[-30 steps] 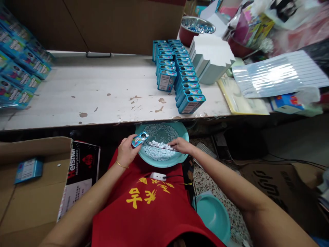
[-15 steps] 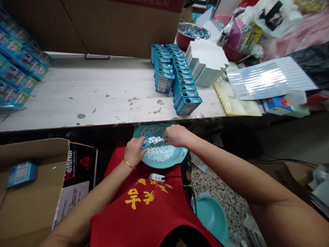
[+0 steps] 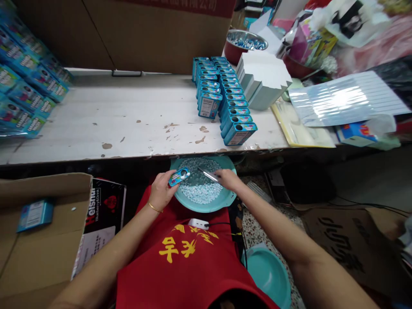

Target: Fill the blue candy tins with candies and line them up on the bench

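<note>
My left hand (image 3: 160, 192) grips a small blue candy box (image 3: 174, 179) by its sides, tilted, with the end that has a round hole turned up. A few white candies show at that hole. In my right hand (image 3: 229, 179) is a shiny metal scoop (image 3: 211, 174), its tip over the bowl; whether any candies lie on it I cannot tell. Both hands are above the rim of a turquoise basin (image 3: 206, 208) on my lap, which holds many small white candies (image 3: 201, 194).
On the white table (image 3: 144, 116) stand rows of blue boxes (image 3: 236, 116), a stack of white cartons (image 3: 264, 75) and a red bowl (image 3: 234, 51). Wrapped packs (image 3: 28, 94) are at left. A cardboard box (image 3: 48, 257) sits below; another turquoise basin (image 3: 268, 274) is on the floor.
The scoop, heaped with candies at the box's hole before, has drawn back to the right over the basin. My left hand has turned the box so its holed end faces up.
</note>
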Available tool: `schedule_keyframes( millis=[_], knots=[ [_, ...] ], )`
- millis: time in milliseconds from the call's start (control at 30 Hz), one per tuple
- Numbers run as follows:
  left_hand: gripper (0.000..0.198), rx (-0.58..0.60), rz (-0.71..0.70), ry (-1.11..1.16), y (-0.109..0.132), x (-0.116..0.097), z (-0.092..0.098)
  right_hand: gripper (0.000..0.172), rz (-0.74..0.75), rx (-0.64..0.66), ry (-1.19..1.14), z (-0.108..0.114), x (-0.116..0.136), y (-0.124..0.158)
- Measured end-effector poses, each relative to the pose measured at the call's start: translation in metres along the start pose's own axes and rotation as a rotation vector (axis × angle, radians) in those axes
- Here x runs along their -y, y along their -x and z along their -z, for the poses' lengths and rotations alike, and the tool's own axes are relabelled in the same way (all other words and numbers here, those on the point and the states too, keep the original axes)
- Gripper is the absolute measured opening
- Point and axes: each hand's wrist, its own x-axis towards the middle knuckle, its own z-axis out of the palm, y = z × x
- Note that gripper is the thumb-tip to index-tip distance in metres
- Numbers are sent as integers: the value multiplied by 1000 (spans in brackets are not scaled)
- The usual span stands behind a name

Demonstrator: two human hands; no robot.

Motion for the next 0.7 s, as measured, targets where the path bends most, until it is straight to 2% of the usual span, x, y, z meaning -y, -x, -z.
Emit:
schedule_keyframes(
  millis=[100,167,233,333,500,600,700],
  knots=[
    [38,-12,91,41,2,1,3,38,-9,36,48,-52,20,-21],
    [36,-24,156,43,2,1,4,38,35,67,38,-73,35,-28],
    [35,-36,185,39,1,0,5,35,87,113,16,-85,43,-31],
    [35,-53,198,36,0,1,5,30,150,188,-44,-91,39,-32],
    [37,-56,217,67,-1,4,3,36,214,224,-207,-79,7,-24],
    [36,-47,205,69,-2,2,1,36,244,185,-351,-53,-9,-10],
    [36,-34,170,36,-4,-2,-3,33,282,118,-563,-16,-15,7]
  ],
)
